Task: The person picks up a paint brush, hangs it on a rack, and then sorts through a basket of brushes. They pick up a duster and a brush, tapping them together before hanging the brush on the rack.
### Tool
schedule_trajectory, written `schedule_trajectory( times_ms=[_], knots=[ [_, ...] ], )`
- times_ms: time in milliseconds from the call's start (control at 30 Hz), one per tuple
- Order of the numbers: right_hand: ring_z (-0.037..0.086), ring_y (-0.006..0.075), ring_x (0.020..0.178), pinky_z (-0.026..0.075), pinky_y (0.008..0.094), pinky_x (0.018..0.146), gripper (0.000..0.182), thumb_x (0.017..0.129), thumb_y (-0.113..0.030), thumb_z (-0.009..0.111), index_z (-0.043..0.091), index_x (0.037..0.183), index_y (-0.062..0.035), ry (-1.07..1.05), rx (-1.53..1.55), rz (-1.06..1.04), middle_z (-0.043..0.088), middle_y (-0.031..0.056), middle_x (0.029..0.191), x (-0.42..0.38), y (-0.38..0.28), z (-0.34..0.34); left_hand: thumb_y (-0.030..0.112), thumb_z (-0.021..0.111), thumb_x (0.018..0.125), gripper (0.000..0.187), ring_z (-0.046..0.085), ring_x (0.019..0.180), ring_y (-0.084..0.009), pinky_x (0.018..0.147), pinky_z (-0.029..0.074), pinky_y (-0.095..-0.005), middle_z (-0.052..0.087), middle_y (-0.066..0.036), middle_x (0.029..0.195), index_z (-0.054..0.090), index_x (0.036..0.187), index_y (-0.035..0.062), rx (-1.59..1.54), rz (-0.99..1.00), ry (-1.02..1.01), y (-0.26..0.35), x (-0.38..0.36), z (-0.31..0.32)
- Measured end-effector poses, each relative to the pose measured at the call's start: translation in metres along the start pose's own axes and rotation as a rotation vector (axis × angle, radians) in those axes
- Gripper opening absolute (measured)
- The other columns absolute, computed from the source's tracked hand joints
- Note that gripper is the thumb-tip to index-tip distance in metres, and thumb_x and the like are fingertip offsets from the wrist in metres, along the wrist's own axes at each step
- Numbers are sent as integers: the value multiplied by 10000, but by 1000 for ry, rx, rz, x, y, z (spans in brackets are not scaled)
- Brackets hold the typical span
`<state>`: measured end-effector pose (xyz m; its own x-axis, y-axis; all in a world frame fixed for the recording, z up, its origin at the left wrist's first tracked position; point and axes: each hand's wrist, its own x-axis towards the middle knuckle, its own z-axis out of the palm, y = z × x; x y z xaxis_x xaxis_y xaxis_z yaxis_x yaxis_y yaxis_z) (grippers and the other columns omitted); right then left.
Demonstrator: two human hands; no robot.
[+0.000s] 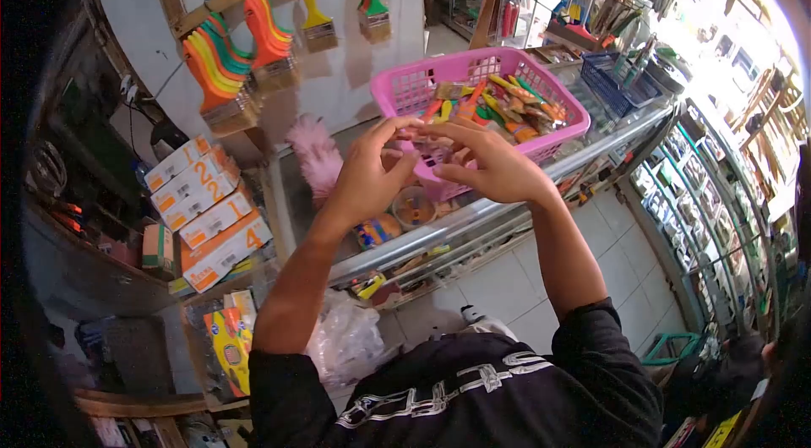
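Left hand [372, 169] and right hand [494, 162] meet over the near-left end of the pink basket [568, 133], fingertips close together. Both half curled, with a gap between thumb and forefinger on each. Can't tell whether a thin or small thing sits between the fingertips; nothing definite shows.

Basket rests on the glass worktop [460, 226]. Loose brushes [515, 106] are heaped in its middle and right part, handles pointing several ways, some crossing.

Handling, as a judgement: light fingertip grip, both hands working as a pair, wrists above the rim so knuckles don't catch the lattice. Any brush is better lifted along its own handle than pulled sideways, since crossed handles could drag neighbours. Bristles shouldn't be squeezed.

Edges: worktop's metal lip runs near left to far right, just on the near side of the basket; tiled floor [591, 254] lies below. A round tub [413, 207] and an orange-blue pack [378, 231] sit close to that lip, under the left forearm side, so a low elbow could knock them. Pink duster [312, 152] is just left of the left hand. Blue basket [621, 83] stands far right. Best room looks upward, over the brushes.
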<state>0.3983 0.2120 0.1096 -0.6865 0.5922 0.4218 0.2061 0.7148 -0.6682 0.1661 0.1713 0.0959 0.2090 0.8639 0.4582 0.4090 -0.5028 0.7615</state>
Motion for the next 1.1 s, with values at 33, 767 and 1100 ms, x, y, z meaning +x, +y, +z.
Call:
schedule_trajectory(
  times_ms=[33, 767, 1100],
  knots=[
    [670, 274, 1067, 546, 386, 910, 556, 935, -148, 736, 567, 1457, -53, -24, -2, 53, 645, 190, 1319, -6, 9, -16, 60, 684, 942, 399, 658, 1180, -207, 972, 549, -363, 677, -125, 1293, 629, 1337, 43, 25, 12, -18, -1, 7, 8],
    [707, 333, 1005, 556, 411, 878, 475, 939, -150, 720, 616, 1388, -36, -608, -232, -71, 714, 175, 1156, 29, 162, -164, 70, 824, 797, 484, 556, 1333, -341, 1120, 440, -453, 639, -134, 1309, 662, 1251, 110, 666, -4, -58, -71, 60, 99],
    [663, 383, 1160, 538, 503, 979, 509, 923, -154, 678, 588, 1423, -120, -957, -586, -108, 663, 197, 1280, 95, 188, -92, 147, 872, 732, 386, 488, 1361, -346, 1151, 380, -472, 580, -138, 1353, 720, 1083, 95, 866, -177, -184, -49, 71, 99]
  ],
)
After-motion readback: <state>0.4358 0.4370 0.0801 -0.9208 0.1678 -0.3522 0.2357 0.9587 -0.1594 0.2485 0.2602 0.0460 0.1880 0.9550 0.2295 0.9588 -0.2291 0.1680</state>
